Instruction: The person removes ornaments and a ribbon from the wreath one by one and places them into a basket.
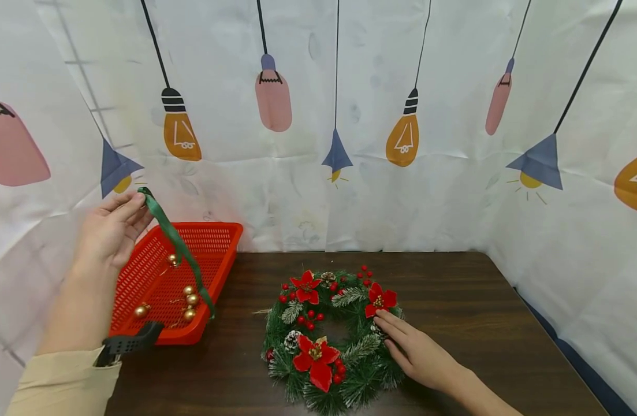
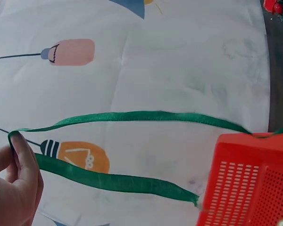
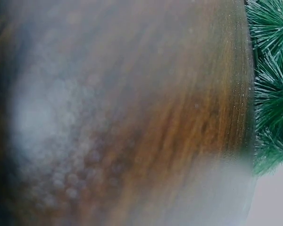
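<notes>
My left hand [image 1: 112,228] is raised over the red basket [image 1: 224,277] and pinches a green ribbon [image 1: 180,245] between thumb and fingers. In the left wrist view the ribbon [image 2: 132,116] is folded over the fingers, its two lengths trailing toward the basket rim. My right hand [image 1: 419,352] lies with extended fingers on the right side of a green wreath [image 1: 360,375], fingertips at a red poinsettia flower [image 1: 379,299]. Red berries, pinecones and more red flowers decorate the wreath. The right wrist view is mostly blurred, with wreath needles [image 3: 278,94] along its right edge.
Several small gold balls [image 1: 189,300] lie inside the basket at the left of the dark wooden table [image 1: 443,277]. A white curtain [image 1: 308,190] printed with lamps and bulbs hangs behind the table and at both sides.
</notes>
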A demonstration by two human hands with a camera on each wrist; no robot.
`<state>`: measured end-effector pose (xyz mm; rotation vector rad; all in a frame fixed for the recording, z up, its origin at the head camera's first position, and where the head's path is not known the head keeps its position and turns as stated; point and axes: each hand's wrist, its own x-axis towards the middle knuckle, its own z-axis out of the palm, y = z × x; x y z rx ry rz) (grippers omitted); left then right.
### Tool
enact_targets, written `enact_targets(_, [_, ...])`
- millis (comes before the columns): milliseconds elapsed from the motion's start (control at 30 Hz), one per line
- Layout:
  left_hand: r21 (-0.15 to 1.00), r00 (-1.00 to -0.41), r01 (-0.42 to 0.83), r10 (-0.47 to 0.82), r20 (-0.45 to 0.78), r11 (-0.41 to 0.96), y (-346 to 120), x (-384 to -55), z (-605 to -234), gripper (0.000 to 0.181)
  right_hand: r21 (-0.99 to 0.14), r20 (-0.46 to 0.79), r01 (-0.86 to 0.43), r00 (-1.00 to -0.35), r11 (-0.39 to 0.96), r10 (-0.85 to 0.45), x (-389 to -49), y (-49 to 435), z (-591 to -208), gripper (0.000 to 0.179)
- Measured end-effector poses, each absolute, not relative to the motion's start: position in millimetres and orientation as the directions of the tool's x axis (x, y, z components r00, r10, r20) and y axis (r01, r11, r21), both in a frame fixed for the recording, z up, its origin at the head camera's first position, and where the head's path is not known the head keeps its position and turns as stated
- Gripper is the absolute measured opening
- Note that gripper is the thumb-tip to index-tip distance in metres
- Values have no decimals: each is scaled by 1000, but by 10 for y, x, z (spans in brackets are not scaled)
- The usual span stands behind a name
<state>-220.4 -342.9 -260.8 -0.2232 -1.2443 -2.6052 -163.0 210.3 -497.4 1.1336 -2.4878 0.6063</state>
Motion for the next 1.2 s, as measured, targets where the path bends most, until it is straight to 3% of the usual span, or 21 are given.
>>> enact_targets(933, [750,-931,352,-291,219,-560,-3689,-2263,-2015,7,-267,431,-748,-657,608,-619,-1620,2109,-4948,52])
enact_targets(1200, [823,-891,386,-399,216,-416,-3789,-2296,-1910,21,-269,422,-742,-664,614,-618,-1624,2111,-4962,52])
